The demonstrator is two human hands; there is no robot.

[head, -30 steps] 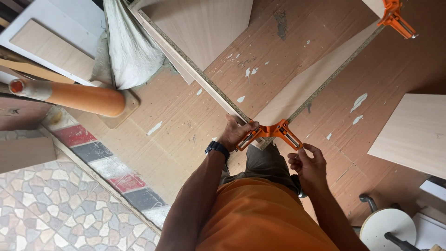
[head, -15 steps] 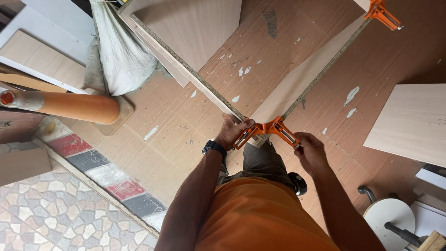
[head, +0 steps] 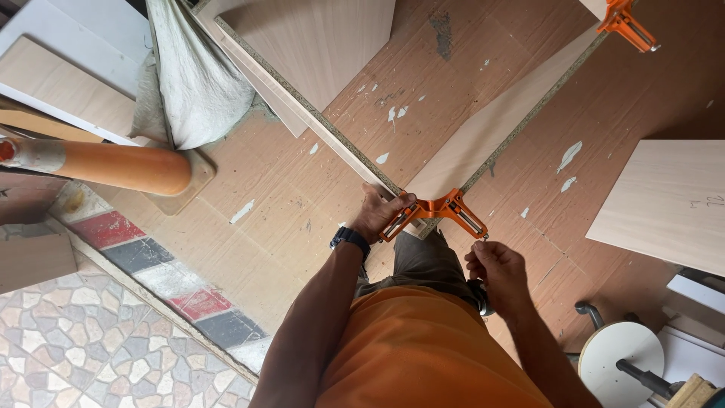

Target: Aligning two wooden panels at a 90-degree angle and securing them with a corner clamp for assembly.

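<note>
A: Right, status on the corner clamp (head: 432,211)?

B: Orange, seated on the joint where the two chipboard panels meet on edge. Long left panel (head: 317,128) runs up toward the grey cloth sack (head: 198,83); right panel (head: 504,125) runs up to the top right corner of the cardboard floor covering (head: 287,204).

A: Hands?

B: Left hand (head: 381,211) wrapped over the left panel's end and the clamp's left arm, fingers curled, pressing it in. Right hand (head: 495,266) closed in a pinch on the clamp's screw handle at its right arm; can't tell how tight.

A: Progress?

B: My read: near corner is being clamped, not finished, since both hands are on it. Second orange clamp (head: 624,23) already sits on the far end of the right panel. No screws or fasteners visible at the joint, so fixing looks left to do.

A: Around it?

B: Loose pale board (head: 664,200) lying flat near the right edge. Orange pipe (head: 113,168) at the left edge, by the tiled floor (head: 83,340). White round stool (head: 621,359) at bottom right. Wristwatch (head: 350,240) on the left arm.
</note>
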